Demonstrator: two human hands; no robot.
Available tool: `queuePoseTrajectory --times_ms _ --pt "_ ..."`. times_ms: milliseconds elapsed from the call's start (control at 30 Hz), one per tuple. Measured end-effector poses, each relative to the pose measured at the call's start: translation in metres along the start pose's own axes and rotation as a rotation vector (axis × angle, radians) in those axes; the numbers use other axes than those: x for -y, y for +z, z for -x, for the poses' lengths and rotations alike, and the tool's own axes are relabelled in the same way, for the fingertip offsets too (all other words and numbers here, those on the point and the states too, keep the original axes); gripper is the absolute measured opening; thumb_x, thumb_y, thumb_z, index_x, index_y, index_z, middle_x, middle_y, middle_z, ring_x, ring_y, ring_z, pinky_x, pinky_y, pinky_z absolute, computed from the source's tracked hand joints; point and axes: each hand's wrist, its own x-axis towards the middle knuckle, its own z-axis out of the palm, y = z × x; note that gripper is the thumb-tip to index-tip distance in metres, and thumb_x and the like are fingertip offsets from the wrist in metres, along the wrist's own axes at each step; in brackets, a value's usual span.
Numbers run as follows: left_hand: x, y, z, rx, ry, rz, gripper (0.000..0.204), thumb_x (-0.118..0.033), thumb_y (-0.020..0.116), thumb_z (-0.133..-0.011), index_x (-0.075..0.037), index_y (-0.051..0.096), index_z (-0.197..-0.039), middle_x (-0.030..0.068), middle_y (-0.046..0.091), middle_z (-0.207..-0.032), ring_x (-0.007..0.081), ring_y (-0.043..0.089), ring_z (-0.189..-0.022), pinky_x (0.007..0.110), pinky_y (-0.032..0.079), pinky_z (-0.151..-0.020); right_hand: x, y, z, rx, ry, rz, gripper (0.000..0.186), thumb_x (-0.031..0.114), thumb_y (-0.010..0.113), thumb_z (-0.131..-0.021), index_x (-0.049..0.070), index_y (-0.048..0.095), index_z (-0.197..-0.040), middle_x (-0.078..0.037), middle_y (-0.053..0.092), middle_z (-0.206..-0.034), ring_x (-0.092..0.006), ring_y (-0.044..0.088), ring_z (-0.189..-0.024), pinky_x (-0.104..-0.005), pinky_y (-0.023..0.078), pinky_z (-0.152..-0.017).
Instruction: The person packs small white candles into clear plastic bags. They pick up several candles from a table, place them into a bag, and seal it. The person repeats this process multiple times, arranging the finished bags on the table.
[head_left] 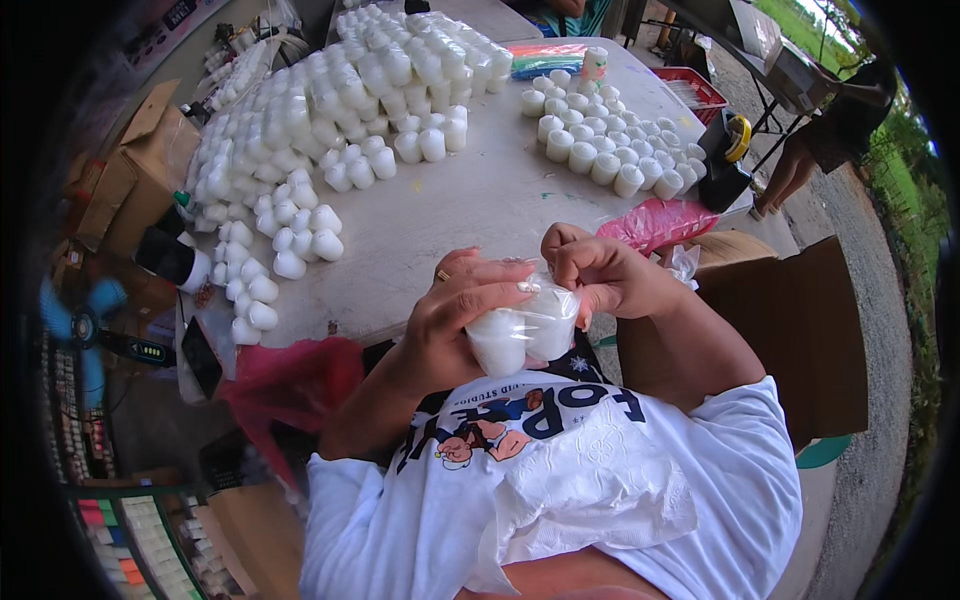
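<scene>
In front of my chest I hold a small pack of white cups in clear plastic wrap. My left hand is closed around its left side, with the fingers lying over the top; a ring shows on one finger. At the right end of the pack, my right hand has its fingers curled and pinches the clear wrap. The cups nearest my right hand are partly hidden by the fingers. What fills the cups cannot be made out.
Wrapped packs of white cups are heaped at the table's left. Loose filled cups stand in rows at the right, near coloured sticks. A pink plastic bag and an open cardboard box are close to my right arm. Another person stands beyond.
</scene>
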Motion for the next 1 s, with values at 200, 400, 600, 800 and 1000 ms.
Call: queuePoseTrajectory --times_ms 200,400,600,800,1000 --pt "-0.012 -0.001 0.008 0.126 0.133 -0.081 0.042 -0.023 0.076 -0.075 -0.023 0.060 -0.114 0.0052 0.057 -0.127 0.0246 0.052 -0.118 0.050 0.018 -0.112 -0.027 0.040 0.004 -0.280 0.041 -0.265 0.064 0.050 0.073 -0.078 0.006 0.038 -0.109 -0.002 0.041 -0.099 -0.0145 0.044 -0.087 -0.0264 0.039 -0.079" --pt "0.020 -0.021 0.016 0.018 0.273 -0.708 0.022 -0.034 0.063 -0.083 -0.043 0.067 -0.103 0.0021 0.045 -0.138 0.0255 0.027 -0.134 0.054 0.014 -0.113 -0.009 0.046 0.004 -0.139 0.339 -0.912 0.070 0.048 0.057 -0.092 0.001 0.032 -0.139 -0.012 0.053 -0.122 -0.0169 0.056 -0.104 -0.0299 0.050 -0.077" --pt "0.059 -0.027 0.015 -0.144 0.043 -0.767 0.093 -0.034 0.082 -0.067 -0.029 0.030 -0.144 0.0252 0.026 -0.145 0.0392 0.029 -0.134 0.058 0.021 -0.108 -0.014 0.013 -0.046 -0.536 0.422 -0.770 0.045 0.030 0.057 -0.095 0.000 0.044 -0.126 -0.011 0.060 -0.101 -0.0199 0.065 -0.077 -0.0294 0.053 -0.062" --pt "0.073 -0.021 0.049 -0.078 -0.370 -0.654 0.105 -0.031 0.084 -0.068 -0.003 0.018 -0.145 0.0315 0.017 -0.146 0.0471 0.023 -0.136 0.053 0.028 -0.107 -0.067 -0.157 -0.146 -0.934 0.206 -0.233 0.049 0.033 0.066 -0.088 -0.003 0.048 -0.116 -0.015 0.061 -0.095 -0.0210 0.064 -0.070 -0.0298 0.051 -0.059" --pt "0.080 -0.013 0.056 -0.110 -0.436 -0.568 0.085 -0.030 0.079 -0.076 -0.004 0.030 -0.139 0.0296 0.025 -0.142 0.0446 0.034 -0.130 0.050 0.035 -0.104 -0.109 -0.246 -0.220 -0.971 0.491 -0.134 0.051 0.040 0.064 -0.089 0.000 0.054 -0.119 -0.012 0.063 -0.102 -0.0214 0.064 -0.076 -0.0290 0.052 -0.062"
